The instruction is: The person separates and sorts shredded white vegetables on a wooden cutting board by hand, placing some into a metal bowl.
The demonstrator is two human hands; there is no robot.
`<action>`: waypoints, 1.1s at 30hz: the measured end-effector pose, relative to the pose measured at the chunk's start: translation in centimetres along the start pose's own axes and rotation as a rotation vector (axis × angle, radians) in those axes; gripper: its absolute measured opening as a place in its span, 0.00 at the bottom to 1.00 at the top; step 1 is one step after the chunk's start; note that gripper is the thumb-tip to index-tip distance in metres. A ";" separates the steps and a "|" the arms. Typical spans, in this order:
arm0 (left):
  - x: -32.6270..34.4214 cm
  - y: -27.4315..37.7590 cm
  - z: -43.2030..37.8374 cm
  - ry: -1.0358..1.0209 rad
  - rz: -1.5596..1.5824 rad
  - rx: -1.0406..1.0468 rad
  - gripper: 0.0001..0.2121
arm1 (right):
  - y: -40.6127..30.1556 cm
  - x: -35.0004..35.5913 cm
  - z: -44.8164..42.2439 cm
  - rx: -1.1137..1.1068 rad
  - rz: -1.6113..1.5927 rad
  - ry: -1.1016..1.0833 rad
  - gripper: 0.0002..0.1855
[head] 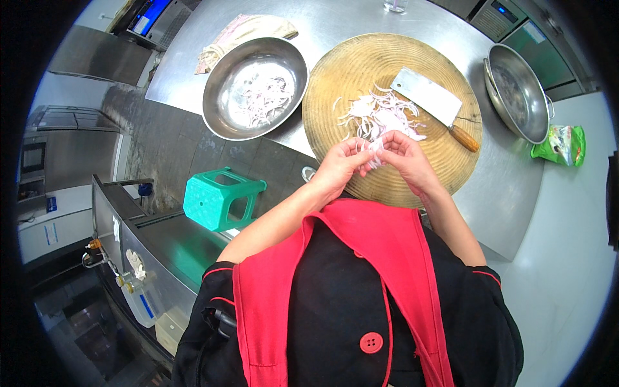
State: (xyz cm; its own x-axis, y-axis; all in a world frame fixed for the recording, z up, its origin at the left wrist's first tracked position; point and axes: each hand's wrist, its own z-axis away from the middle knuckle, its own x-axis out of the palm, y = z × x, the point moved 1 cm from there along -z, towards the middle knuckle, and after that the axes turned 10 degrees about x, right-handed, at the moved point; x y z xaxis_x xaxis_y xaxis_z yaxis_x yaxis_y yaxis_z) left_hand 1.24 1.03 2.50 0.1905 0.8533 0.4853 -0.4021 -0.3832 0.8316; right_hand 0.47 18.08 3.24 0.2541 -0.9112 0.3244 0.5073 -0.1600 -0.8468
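Both my left hand (341, 164) and my right hand (405, 158) hold a small bunch of sliced red onion (375, 154) between thumbs and fingers. They are over the near part of a round wooden chopping block (333, 121). Just beyond my fingers lies a loose heap of onion slices (382, 116). A cleaver (428, 96) with a wooden handle rests on the block, right of the heap, its handle pointing to the near right. To the left, a steel bowl (229, 92) has more onion slices (266, 99) in its bottom.
The steel table (338, 19) bears a folded cloth (242, 34) behind the bowl and a glass (395, 5) at the far edge. A two-handled steel pan (517, 92) and a green packet (561, 145) are on the right. A green plastic stool (208, 203) stands on the floor at left.
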 end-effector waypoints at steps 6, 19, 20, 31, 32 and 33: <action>0.0 0.0 0.0 -0.022 0.001 0.006 0.04 | -0.2 0.2 0.0 -0.010 0.023 -0.006 0.06; -0.4 0.1 -0.2 -0.014 0.176 -0.065 0.04 | -0.6 0.1 -0.1 0.045 -0.042 0.001 0.06; -0.4 0.0 -0.2 -0.013 0.184 -0.062 0.04 | -0.6 0.1 -0.1 0.046 -0.047 0.001 0.06; -0.2 0.1 -0.1 -0.016 0.045 -0.033 0.04 | -0.2 0.1 -0.1 0.046 -0.037 -0.018 0.05; -0.1 0.1 0.0 -0.015 0.058 -0.035 0.04 | -0.2 0.1 -0.2 0.052 -0.042 -0.026 0.05; 0.0 0.2 0.0 -0.014 0.080 -0.040 0.04 | -0.2 0.1 -0.2 0.057 -0.047 -0.034 0.05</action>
State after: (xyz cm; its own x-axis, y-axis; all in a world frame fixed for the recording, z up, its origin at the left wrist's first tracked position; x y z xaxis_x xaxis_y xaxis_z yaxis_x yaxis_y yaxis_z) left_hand 1.13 0.95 2.65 0.1685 0.8155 0.5537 -0.4520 -0.4352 0.7786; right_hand 0.24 17.98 3.35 0.2565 -0.8895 0.3782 0.5650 -0.1795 -0.8053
